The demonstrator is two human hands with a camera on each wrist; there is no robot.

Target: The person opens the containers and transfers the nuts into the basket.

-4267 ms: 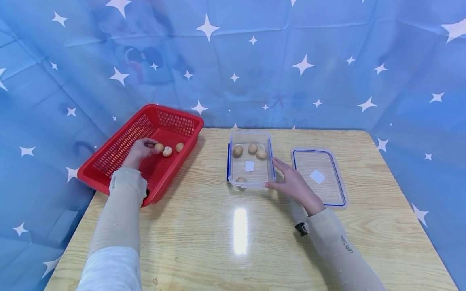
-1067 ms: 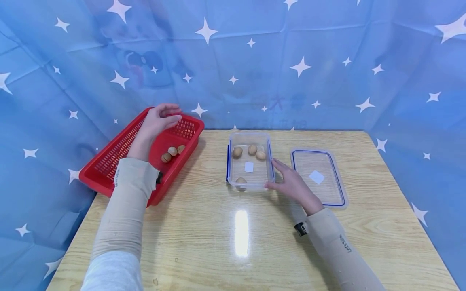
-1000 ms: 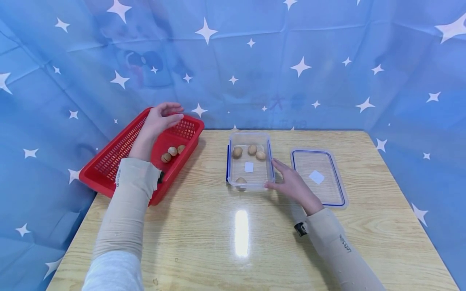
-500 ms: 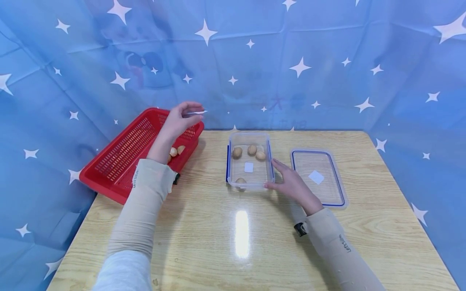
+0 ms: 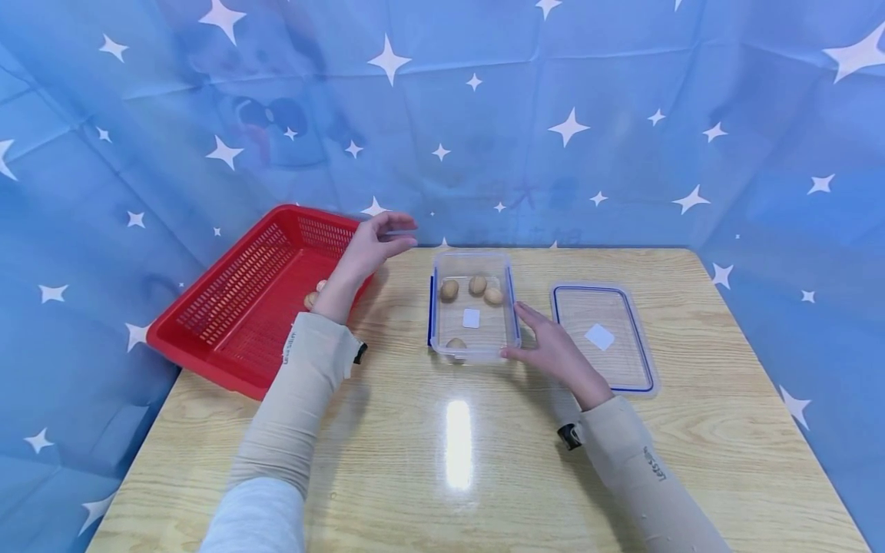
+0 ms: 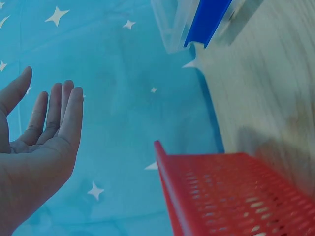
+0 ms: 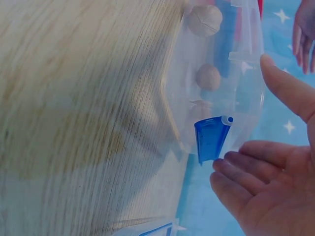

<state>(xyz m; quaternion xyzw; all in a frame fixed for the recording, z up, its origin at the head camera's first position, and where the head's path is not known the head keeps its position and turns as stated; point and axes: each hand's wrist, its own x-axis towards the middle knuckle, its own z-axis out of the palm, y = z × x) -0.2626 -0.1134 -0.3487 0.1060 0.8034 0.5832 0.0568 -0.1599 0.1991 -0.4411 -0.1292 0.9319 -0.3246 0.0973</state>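
Note:
My left hand (image 5: pixel 376 244) is raised over the right rim of the red plastic basket (image 5: pixel 228 303); the left wrist view shows its fingers (image 6: pixel 73 115) extended and the palm bare. Walnuts (image 5: pixel 310 300) lie in the basket, partly hidden behind my left wrist. Mid-table stands a clear lidless storage box (image 5: pixel 494 336) with blue side clips, several walnuts (image 5: pixel 449 289) and a white square label inside. At the box's right side rests my right hand (image 5: pixel 553 349), thumb by the near corner, fingers along the wall. In the right wrist view its fingers lie near a blue clip (image 7: pixel 212 137).
To the right of the box lies its clear lid (image 5: pixel 622 361) with a blue seal and a white label, flat on the wooden table (image 5: pixel 387 461). A blue star-patterned curtain (image 5: pixel 622 100) hangs behind the table and at both sides.
My left hand was at a walnut in the basket 4.3 s ago; it has since lifted and moved right over the rim, without a walnut. The right hand and box have stayed put.

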